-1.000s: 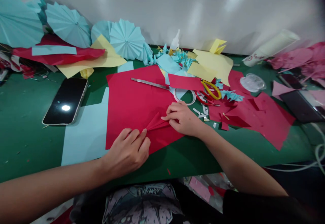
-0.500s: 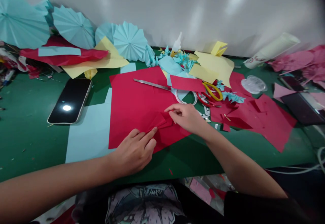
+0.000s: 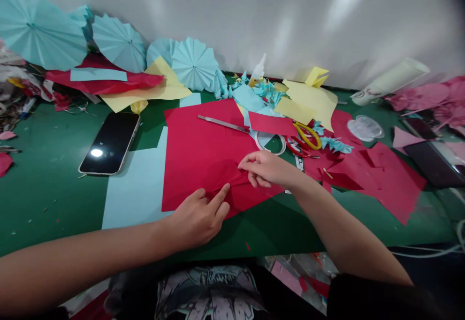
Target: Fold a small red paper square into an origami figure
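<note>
A small folded piece of red paper (image 3: pixel 232 180) lies on a larger red sheet (image 3: pixel 196 155), and its edges blend into that sheet. My left hand (image 3: pixel 203 213) rests low on the sheet, its index finger stretched out and pressing on the folded piece while other fingers curl under. From the right, my right hand (image 3: pixel 271 169) pinches the upper edge of the same piece between thumb and index finger. Behind both hands, a slim metal blade (image 3: pixel 223 123) lies across the sheet, its right end at a red strip (image 3: pixel 272 123).
A phone (image 3: pixel 110 143) and light blue paper (image 3: pixel 134 184) lie left. Right of the sheet are a tape roll (image 3: pixel 271 142), yellow-handled scissors (image 3: pixel 308 136) and red scraps (image 3: pixel 388 179). Pleated blue paper fans (image 3: pixel 194 63), a glue bottle (image 3: pixel 259 68) and yellow paper (image 3: pixel 316 99) line the wall.
The view has shifted slightly, moving the tabletop things rightward. The folded piece lies flatter, with my right fingers now on its upper edge. My left index finger still presses there.
</note>
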Demonstrator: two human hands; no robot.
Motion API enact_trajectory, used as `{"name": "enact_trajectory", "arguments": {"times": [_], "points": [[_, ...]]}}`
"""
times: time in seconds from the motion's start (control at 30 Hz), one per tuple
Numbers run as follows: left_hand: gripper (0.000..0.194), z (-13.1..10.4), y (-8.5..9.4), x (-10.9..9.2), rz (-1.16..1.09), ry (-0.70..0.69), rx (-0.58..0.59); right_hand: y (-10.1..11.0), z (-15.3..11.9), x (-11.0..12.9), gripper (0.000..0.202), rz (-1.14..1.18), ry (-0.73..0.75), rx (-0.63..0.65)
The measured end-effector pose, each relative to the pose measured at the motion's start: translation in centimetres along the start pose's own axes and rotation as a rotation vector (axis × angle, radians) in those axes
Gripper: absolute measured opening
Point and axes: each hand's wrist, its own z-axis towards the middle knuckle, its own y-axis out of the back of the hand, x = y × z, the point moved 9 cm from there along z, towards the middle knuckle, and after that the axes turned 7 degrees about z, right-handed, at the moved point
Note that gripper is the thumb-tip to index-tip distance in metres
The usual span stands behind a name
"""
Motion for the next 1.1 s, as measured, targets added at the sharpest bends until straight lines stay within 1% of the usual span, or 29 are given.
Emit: {"name": "enact_trajectory", "arguments": {"times": [0.1,0.17,0.3,0.43,0.53,0.6,0.8,0.93,1.0,1.1], "points": [[0.009,-0.1,0.2,0.1,0.009,0.016,-0.007,-0.7,0.3,0.0,0.015,0.105,-0.050,0.014],[0.008,-0.1,0.4,0.3,0.016,0.028,-0.023,-0.8,0.6,0.1,0.013,0.153,-0.071,-0.017],[0.012,-0.2,0.5,1.0,0.034,0.084,-0.044,-0.4,1.3,0.5,0.009,0.162,-0.001,-0.120],[0.015,-0.3,0.3,2.5,0.060,0.181,-0.056,-0.2,1.8,0.5,0.007,0.231,0.052,-0.150],[0.015,-0.2,0.3,3.2,0.069,0.212,-0.061,0.0,2.2,0.4,0.008,0.316,0.065,-0.168],[0.015,-0.1,0.3,3.2,0.068,0.192,-0.069,0.0,2.4,0.3,0.011,0.352,0.052,-0.157],[0.017,0.0,0.4,3.0,0.057,0.130,-0.081,-1.0,2.7,0.1,0.013,0.405,-0.064,-0.037],[0.019,0.1,-0.1,2.9,0.033,0.096,-0.049,-1.0,2.8,0.1,0.015,0.446,-0.090,-0.059],[0.021,0.1,0.0,3.1,0.016,0.090,-0.049,-1.0,2.8,-0.2,0.013,0.459,-0.107,-0.076],[0.021,0.2,0.4,3.7,-0.002,0.136,-0.070,-1.2,2.7,-0.6,0.011,0.516,-0.134,-0.058]]}}
